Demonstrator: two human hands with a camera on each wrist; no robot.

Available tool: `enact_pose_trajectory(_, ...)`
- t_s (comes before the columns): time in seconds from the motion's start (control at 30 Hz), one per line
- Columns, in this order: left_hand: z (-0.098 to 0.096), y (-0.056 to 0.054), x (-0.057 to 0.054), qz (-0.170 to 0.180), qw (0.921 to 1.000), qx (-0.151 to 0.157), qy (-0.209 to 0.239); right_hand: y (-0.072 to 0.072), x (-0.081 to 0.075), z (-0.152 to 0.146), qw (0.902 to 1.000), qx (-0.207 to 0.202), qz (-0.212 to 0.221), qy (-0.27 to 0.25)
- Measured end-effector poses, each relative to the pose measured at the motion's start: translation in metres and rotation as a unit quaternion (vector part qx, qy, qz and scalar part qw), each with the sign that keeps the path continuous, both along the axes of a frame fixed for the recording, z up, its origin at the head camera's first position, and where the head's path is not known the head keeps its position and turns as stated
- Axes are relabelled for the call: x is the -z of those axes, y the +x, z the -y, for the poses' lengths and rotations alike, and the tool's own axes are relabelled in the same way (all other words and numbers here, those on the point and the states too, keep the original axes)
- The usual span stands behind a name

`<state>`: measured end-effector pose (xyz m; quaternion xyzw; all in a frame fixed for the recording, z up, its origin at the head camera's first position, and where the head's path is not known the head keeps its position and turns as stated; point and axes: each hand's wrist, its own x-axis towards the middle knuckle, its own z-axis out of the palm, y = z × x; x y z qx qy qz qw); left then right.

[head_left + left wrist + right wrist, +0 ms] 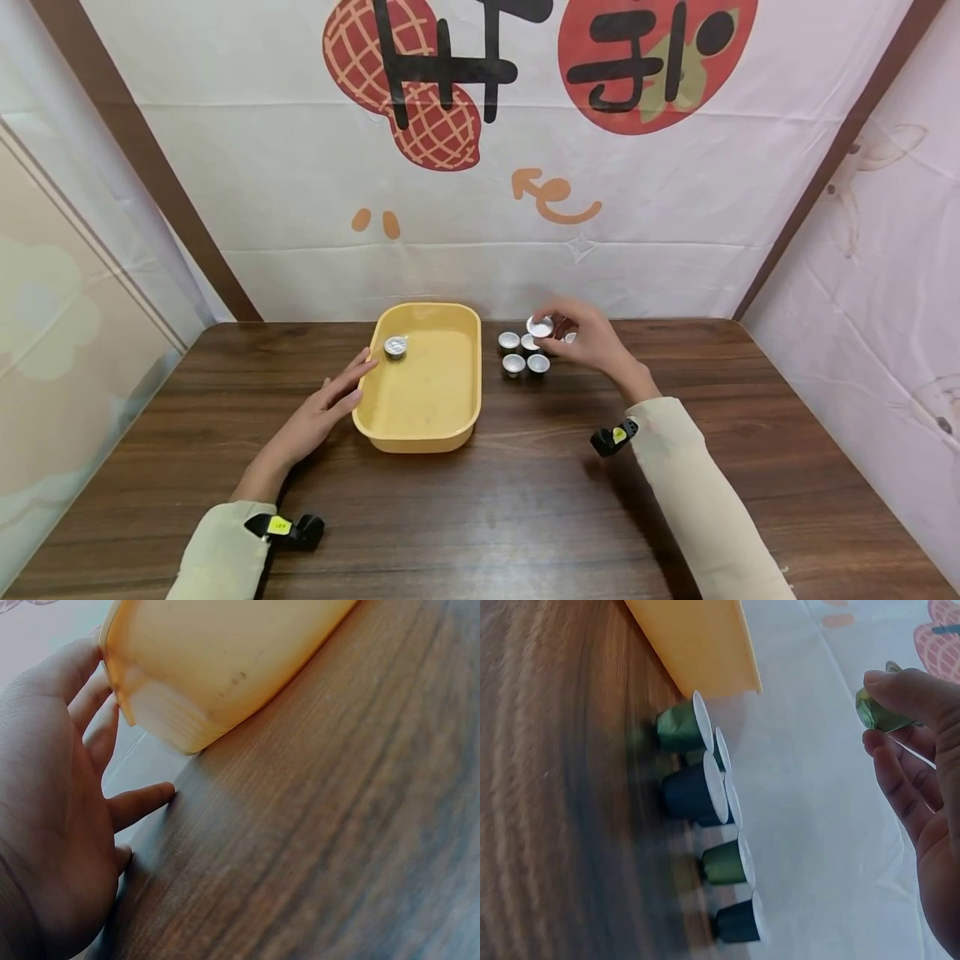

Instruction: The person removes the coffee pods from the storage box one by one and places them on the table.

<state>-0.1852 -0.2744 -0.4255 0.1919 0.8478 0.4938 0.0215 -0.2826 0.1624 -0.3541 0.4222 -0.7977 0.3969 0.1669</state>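
My right hand pinches a green coffee capsule between thumb and fingertips, raised above the table. Below and beside it, several more capsules stand on the table, their pale lids facing up; in the right wrist view their bodies are green or dark blue. The hand partly hides those at the right of the group. My left hand lies against the left rim of a yellow tray, its fingers fairly straight. Inside the tray, near its left wall, sits one capsule with a silvery top.
The brown wood-grain table reaches back to a printed fabric backdrop, right behind the tray and capsules. More fabric hangs at both sides. Each wrist wears a black strapped device.
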Motion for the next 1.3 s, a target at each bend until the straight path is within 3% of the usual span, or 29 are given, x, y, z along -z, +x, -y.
enact_pose_trajectory(0.27, 0.000, 0.000, 0.001, -0.001, 1.0000, 0.003, 0.003, 0.002, 0.024, -0.020, 0.9985, 0.029, -0.017, -0.043)
enact_pose_trajectory(0.67, 0.001, -0.005, 0.003, -0.006, 0.9999, 0.009, 0.001, 0.011, 0.058, -0.037, 0.9906, 0.102, 0.082, -0.039)
enact_pose_trajectory(0.93, 0.001, -0.003, 0.004, -0.002, 1.0000, -0.002, -0.003, 0.004, 0.074, -0.036, 0.9863, 0.125, 0.095, -0.048)
enact_pose_trajectory(1.3, 0.001, -0.004, 0.005, -0.010, 0.9998, 0.010, 0.010, 0.006, 0.088, -0.040, 0.9805, 0.143, 0.126, -0.049)
